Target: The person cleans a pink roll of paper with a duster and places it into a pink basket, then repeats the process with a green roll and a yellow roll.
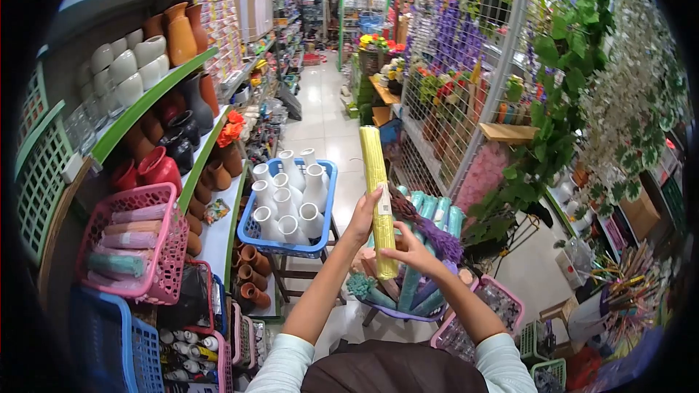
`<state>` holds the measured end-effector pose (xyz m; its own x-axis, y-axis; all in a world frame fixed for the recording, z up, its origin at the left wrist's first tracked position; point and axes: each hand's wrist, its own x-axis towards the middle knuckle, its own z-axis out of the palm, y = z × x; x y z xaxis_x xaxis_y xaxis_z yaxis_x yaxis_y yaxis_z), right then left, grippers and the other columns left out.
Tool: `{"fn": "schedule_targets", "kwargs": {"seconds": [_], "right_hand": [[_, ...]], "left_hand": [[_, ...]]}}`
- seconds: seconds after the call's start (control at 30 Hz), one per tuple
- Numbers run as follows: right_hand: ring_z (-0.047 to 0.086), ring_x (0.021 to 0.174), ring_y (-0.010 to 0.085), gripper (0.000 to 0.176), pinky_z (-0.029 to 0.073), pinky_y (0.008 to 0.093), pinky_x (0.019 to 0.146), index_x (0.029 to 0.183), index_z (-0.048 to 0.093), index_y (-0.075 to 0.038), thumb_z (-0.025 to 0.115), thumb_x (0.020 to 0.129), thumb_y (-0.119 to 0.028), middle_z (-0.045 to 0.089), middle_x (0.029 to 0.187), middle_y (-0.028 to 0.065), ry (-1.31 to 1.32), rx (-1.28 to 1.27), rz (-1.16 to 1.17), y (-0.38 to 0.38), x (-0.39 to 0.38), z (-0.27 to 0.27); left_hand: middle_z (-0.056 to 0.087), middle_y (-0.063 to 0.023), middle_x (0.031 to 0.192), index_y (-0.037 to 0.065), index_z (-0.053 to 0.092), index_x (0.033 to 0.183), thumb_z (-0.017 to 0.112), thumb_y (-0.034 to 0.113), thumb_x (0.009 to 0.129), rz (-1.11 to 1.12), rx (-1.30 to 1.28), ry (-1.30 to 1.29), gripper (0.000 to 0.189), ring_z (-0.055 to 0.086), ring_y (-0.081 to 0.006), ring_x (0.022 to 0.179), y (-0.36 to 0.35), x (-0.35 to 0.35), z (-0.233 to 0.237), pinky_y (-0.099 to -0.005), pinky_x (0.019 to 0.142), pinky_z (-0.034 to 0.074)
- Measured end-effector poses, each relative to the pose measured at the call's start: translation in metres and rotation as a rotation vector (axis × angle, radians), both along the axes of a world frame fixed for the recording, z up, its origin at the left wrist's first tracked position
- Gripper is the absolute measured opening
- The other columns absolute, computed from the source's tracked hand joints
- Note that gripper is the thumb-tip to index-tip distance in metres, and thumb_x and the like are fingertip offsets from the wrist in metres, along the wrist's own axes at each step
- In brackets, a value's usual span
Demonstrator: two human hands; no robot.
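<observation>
Yellow wrapped roll (373, 164) is standing near upright in front of the wearer, top leaning slightly left, held clear of everything below. One view running, the head camera.

Left hand (362, 222): clamping the roll around its middle. Thumb is pressing along the near side, beside a pale label (384, 202); fingers are wrapping behind, tips hidden.

Right hand (415, 251): touching the roll near its lower end. Thumb and forefinger are standing apart with a visible gap, thumb tip resting on the wrapper. Can't tell what the other fingers are doing; they're hiding from this angle.

Just behind and below the roll, a purple basket (409, 315) is holding more wrapped rolls, teal ones (456, 220) among them, plus a purple bunch (440, 241) leaning over. Left of that, a blue basket (282, 249) is carrying white vases (313, 188).
</observation>
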<state>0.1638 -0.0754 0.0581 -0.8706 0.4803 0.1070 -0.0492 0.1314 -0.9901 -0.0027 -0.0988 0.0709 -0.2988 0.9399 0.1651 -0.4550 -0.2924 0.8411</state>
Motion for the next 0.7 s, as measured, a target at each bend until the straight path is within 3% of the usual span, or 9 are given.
{"fn": "schedule_targets", "kwargs": {"seconds": [0.13,0.17,0.27,0.3,0.4,0.43,0.53,0.67,0.7], "right_hand": [[0.058,0.092,0.0161,0.056,0.047,0.0311,0.077,0.129,0.031,-0.005,0.065,0.084,-0.011,0.057,0.1,0.01,0.125,-0.197,0.078,-0.027,-0.03,0.029],[0.058,0.09,0.0162,0.056,0.047,0.0306,0.075,0.13,0.031,-0.005,0.064,0.085,-0.01,0.057,0.098,0.0096,0.105,-0.23,0.11,-0.031,-0.037,0.035],[0.058,0.086,0.016,0.053,0.048,0.0291,0.072,0.128,0.035,-0.004,0.064,0.085,-0.011,0.057,0.097,0.0094,0.093,-0.169,0.172,-0.042,-0.062,0.052],[0.058,0.086,0.0152,0.051,0.047,0.0276,0.072,0.127,0.037,-0.004,0.065,0.085,-0.012,0.057,0.096,0.0094,0.087,-0.167,0.205,-0.046,-0.072,0.057],[0.057,0.084,0.0143,0.048,0.046,0.0264,0.072,0.124,0.04,-0.005,0.065,0.085,-0.017,0.059,0.095,0.0089,0.043,-0.066,0.315,-0.053,-0.109,0.064],[0.058,0.087,0.0133,0.045,0.047,0.0261,0.073,0.118,0.044,-0.004,0.066,0.084,-0.022,0.059,0.095,0.0084,0.026,-0.025,0.347,-0.061,-0.12,0.076],[0.056,0.084,0.0119,0.042,0.045,0.0261,0.071,0.117,0.048,-0.003,0.065,0.085,-0.024,0.059,0.091,0.0075,0.02,0.039,0.505,-0.08,-0.164,0.083],[0.055,0.082,0.0119,0.041,0.045,0.0262,0.071,0.115,0.051,-0.001,0.062,0.087,-0.029,0.06,0.09,0.0093,0.089,0.147,0.652,-0.126,-0.216,0.11],[0.055,0.083,0.0117,0.041,0.045,0.0261,0.072,0.115,0.052,-0.001,0.062,0.087,-0.029,0.06,0.091,0.0098,0.108,0.215,0.682,-0.137,-0.233,0.114]], "left_hand": [[0.051,0.0004,0.086,0.002,0.045,0.126,0.047,0.043,0.092,0.251,0.056,0.162,0.053,0.049,-0.0046,0.074,-0.03,-0.028,0.02,-0.0193,0.062,0.042],[0.05,-0.0009,0.095,0.002,0.05,0.112,0.047,0.042,0.093,0.241,-0.028,0.114,0.044,0.046,-0.0092,0.088,-0.043,-0.036,0.024,-0.0239,0.079,0.04],[0.05,-0.0007,0.093,0.002,0.05,0.112,0.052,0.036,0.092,0.496,0.018,0.203,0.039,0.047,-0.0089,0.089,-0.081,-0.053,0.048,-0.024,0.079,0.04],[0.05,-0.0045,0.098,0.0,0.039,0.122,0.063,0.027,0.086,0.553,0.11,0.168,0.051,0.049,-0.0111,0.09,-0.093,-0.062,0.052,-0.0262,0.079,0.044],[0.047,-0.0113,0.107,-0.001,0.019,0.132,0.072,0.021,0.078,0.9,0.077,0.373,0.079,0.052,-0.0165,0.095,-0.137,-0.077,0.057,-0.0296,0.08,0.048],[0.042,-0.0171,0.114,0.0,0.003,0.136,0.077,0.017,0.072,0.919,0.056,0.327,0.099,0.051,-0.0227,0.103,-0.155,-0.08,0.066,-0.032,0.081,0.05],[0.039,-0.0176,0.116,0.001,0.006,0.137,0.077,0.017,0.072,1.1,0.025,0.343,0.098,0.049,-0.025,0.108,-0.205,-0.088,0.078,-0.0325,0.083,0.05],[0.025,-0.0178,0.126,0.003,0.01,0.14,0.077,0.016,0.071,1.413,-0.068,0.637,0.097,0.043,-0.0281,0.115,-0.265,-0.129,0.063,-0.0356,0.088,0.05],[0.024,-0.0167,0.127,0.004,0.01,0.141,0.075,0.014,0.073,1.346,0.012,0.554,0.094,0.043,-0.027,0.115,-0.281,-0.133,0.07,-0.035,0.089,0.05]]}}
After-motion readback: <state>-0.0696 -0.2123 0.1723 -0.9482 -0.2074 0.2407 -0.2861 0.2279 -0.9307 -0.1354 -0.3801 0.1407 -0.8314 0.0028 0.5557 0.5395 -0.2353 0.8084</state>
